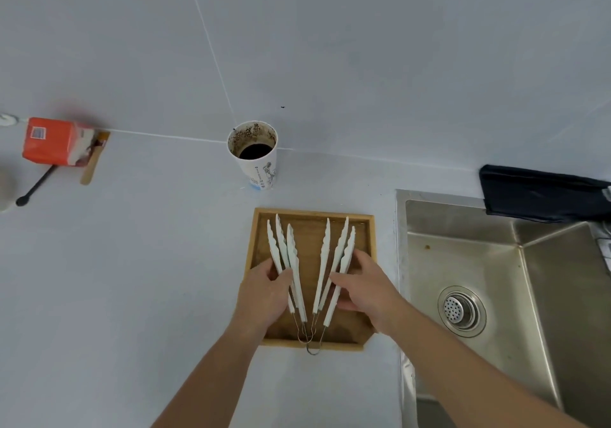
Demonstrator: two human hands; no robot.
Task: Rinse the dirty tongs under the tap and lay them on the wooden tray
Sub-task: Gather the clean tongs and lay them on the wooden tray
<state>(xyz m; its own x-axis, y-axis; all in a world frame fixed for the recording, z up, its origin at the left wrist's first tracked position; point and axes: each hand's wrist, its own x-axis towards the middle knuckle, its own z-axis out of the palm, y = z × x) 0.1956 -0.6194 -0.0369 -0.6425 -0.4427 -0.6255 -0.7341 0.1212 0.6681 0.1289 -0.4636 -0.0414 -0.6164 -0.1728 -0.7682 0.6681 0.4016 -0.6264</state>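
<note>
Tongs [310, 269] lay fanned in wooden tray [370, 249]; left hand [264, 295] and right hand [367, 290] loosely gripped them. Placement apparently nearly complete.

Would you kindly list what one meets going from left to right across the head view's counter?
Orange carton → paper cup → wooden tray holding the tongs → sink → dark cloth.

White tongs [310, 262], light-brown wooden tray [370, 229]
</note>
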